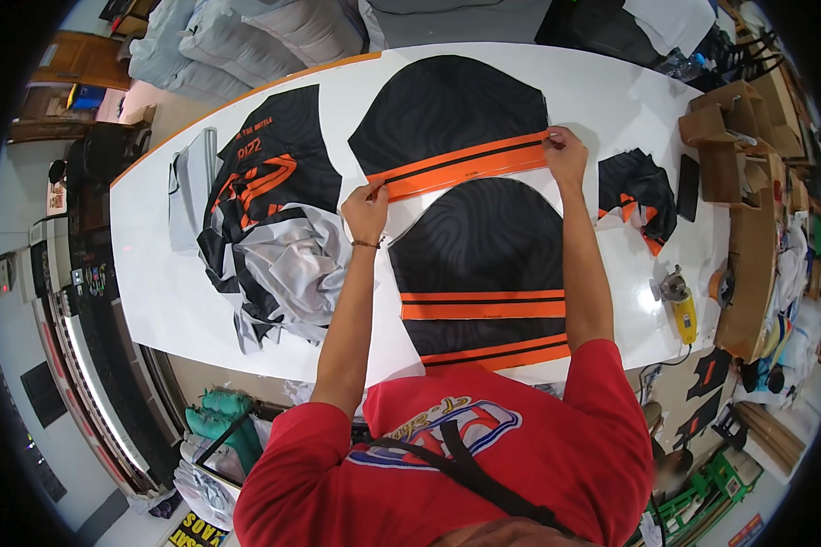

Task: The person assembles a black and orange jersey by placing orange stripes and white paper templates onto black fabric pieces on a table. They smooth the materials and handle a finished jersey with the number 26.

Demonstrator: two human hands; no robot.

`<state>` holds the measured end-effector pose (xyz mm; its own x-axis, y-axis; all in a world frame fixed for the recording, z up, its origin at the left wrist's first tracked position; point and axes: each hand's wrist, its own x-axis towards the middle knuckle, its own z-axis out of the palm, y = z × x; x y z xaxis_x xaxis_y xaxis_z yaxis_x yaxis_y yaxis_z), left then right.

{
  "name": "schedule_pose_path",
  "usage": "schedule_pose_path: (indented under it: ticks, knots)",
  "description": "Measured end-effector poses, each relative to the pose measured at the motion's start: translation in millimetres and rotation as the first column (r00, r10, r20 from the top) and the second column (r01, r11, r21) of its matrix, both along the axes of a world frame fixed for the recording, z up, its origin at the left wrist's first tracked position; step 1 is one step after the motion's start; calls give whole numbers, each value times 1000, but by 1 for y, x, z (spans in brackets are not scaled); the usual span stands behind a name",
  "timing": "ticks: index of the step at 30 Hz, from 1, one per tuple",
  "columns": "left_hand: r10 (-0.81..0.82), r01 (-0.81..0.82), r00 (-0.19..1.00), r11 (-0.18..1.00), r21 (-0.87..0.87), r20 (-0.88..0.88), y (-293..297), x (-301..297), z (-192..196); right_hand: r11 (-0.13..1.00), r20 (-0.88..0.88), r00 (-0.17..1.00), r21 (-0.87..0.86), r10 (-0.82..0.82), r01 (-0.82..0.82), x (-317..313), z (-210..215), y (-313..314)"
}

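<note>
A black fabric sleeve panel [456,105] with an orange striped hem lies flat on the white table [201,314]. Fingers of my left hand [367,211] pinch the left end of its orange hem, while my right hand [566,157] grips the right end. Just below, nearer my body, lie further black panels [479,237] with orange bands, partly overlapping. To the left of my left hand sits a crumpled black, orange and grey jersey piece [287,246], its grey underside partly turned up. Both forearms reach forward across the table.
Folded grey cloth [190,191] rests at the far left. On the right are a small black-orange fabric heap [639,191], a dark phone-like slab [689,189] and a yellow corded power tool [681,310]. Cardboard boxes [730,128] line the right edge; stuffed white sacks [237,46] stand behind.
</note>
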<state>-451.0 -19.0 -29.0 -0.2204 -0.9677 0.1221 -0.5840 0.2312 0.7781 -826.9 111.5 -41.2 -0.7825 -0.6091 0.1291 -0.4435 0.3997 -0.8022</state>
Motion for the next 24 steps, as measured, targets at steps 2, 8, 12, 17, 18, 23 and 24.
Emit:
schedule_pose_path:
  ticks: [2,8,12,17,18,23,24]
  knots:
    - [-22,23,999,1000,-12,49,2,3,1,999,18,1000,-38,-2,2,-1,-5,4]
    - [-28,26,997,999,34,67,-2,0,4,1000,86,996,-23,21,-19,-9,-5,2]
    - [-51,51,998,999,14,49,-2,3,0,999,66,997,-22,37,-36,-15,-11,8]
    - [-67,66,997,997,33,26,-5,11,-5,989,30,999,144,-21,16,-2,6,2]
    - [-57,57,998,998,12,20,-5,11,-4,979,-12,998,196,-56,58,2,9,-1]
    - [-2,2,1000,1000,-29,12,-12,10,-4,907,-95,994,413,-50,86,8,17,-18]
    - [7,-8,1000,999,-35,-20,-12,8,-3,898,-64,998,438,-28,53,5,19,-21]
